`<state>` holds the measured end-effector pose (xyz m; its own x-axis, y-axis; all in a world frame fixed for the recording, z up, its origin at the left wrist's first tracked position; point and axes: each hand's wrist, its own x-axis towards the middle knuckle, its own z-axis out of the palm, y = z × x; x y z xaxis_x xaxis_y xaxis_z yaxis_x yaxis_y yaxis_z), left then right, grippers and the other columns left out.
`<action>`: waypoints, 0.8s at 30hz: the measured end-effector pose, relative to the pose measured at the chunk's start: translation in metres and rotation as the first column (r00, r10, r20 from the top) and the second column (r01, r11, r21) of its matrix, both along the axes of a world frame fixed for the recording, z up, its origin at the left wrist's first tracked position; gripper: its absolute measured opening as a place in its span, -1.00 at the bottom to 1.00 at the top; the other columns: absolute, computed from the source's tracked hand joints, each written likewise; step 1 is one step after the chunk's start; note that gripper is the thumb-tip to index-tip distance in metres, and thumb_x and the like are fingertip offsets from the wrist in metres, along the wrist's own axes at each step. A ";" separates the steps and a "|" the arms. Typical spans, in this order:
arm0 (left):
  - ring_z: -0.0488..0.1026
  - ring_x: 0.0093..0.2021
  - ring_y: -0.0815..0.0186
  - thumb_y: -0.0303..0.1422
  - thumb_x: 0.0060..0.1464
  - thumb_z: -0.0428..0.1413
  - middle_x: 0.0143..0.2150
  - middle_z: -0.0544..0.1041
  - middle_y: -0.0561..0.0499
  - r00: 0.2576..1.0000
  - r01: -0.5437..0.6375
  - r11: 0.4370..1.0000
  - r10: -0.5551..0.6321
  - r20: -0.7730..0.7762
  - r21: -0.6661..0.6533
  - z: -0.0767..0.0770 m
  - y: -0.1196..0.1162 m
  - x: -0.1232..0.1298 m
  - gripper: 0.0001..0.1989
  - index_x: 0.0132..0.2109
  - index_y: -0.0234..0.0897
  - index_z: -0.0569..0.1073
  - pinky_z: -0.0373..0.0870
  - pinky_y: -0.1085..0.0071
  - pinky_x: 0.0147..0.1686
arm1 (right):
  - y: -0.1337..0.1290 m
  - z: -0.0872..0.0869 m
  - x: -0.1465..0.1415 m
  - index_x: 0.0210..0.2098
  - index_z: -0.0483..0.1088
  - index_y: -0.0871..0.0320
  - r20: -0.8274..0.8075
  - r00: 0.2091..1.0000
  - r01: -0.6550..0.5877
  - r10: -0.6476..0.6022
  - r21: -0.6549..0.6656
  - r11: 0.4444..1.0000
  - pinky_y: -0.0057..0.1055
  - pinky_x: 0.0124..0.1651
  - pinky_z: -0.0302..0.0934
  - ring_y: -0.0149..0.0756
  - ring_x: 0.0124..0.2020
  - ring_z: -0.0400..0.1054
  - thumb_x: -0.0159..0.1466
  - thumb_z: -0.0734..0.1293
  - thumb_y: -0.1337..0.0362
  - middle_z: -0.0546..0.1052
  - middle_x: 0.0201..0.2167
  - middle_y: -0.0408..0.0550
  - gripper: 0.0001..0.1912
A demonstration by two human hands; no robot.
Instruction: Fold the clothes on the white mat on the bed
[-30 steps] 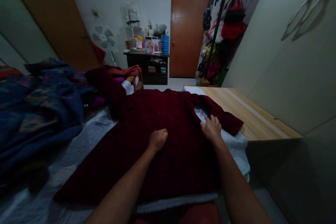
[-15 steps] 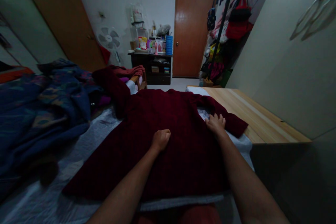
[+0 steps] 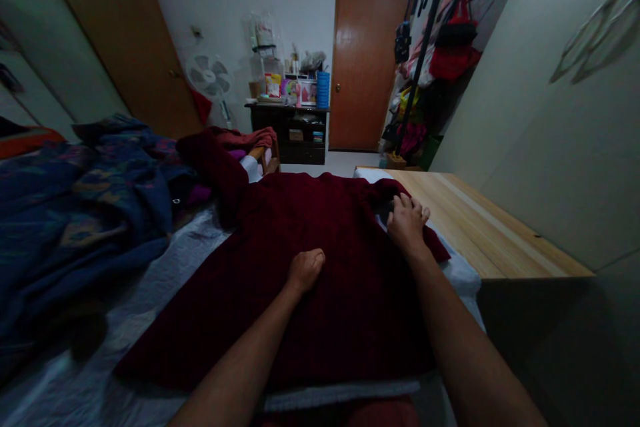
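A dark red long-sleeved garment (image 3: 310,227) lies spread on a light bed cover (image 3: 195,247), its collar end away from me and its hem near my lap. My left hand (image 3: 306,268) rests on the middle of the garment with its fingers curled in; whether it pinches any cloth is hidden. Over the right sleeve, my right hand (image 3: 407,217) has its fingers bent onto the cloth and closed on it near the elbow of the sleeve. The left sleeve extends up and to the left, beside a heap of clothes.
Blue patterned clothing (image 3: 115,193) is heaped at the left. A wooden board (image 3: 480,227) adjoins the bed on the right, beside a pale cabinet (image 3: 545,133). Farther back are a fan (image 3: 209,77), a dark shelf (image 3: 287,133), a door (image 3: 363,67) and hanging bags (image 3: 453,47).
My right hand has moved slightly up and left onto the right sleeve, and the sleeve's cuff has been drawn inward to the left. My left hand has hardly moved.
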<state>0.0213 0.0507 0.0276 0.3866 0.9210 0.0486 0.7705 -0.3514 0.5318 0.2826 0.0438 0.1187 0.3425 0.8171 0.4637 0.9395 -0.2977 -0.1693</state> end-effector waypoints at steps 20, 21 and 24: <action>0.45 -0.34 0.32 -0.37 0.19 -0.19 -0.38 0.53 0.04 0.969 -0.031 0.999 0.027 0.246 0.012 -0.007 0.004 -0.005 -0.68 -0.32 -0.20 0.44 0.25 0.46 -0.29 | -0.038 -0.071 -0.110 0.08 0.38 0.21 -0.332 0.753 -0.649 0.568 -0.234 0.723 -0.30 0.16 0.13 -0.20 0.11 0.29 0.22 0.21 0.41 0.46 0.08 0.08 -0.58; 0.44 -0.37 0.32 -0.36 0.18 -0.19 -0.41 0.52 0.04 0.970 -0.034 0.999 0.028 0.242 0.019 -0.007 0.004 -0.005 -0.69 -0.34 -0.20 0.43 0.24 0.45 -0.30 | -0.041 -0.071 -0.106 0.07 0.39 0.23 -0.324 0.762 -0.634 0.561 -0.198 0.747 -0.31 0.18 0.12 -0.20 0.12 0.28 0.23 0.22 0.40 0.45 0.08 0.09 -0.59; 0.42 -0.40 0.31 -0.36 0.14 -0.17 -0.45 0.50 0.04 0.969 -0.024 0.999 0.015 0.245 0.035 -0.009 0.004 -0.004 -0.71 -0.39 -0.21 0.42 0.22 0.43 -0.31 | -0.049 -0.066 -0.091 0.07 0.40 0.26 -0.238 0.843 -0.517 0.482 -0.114 0.848 -0.24 0.27 0.02 -0.13 0.20 0.18 0.24 0.23 0.37 0.39 0.15 0.14 -0.59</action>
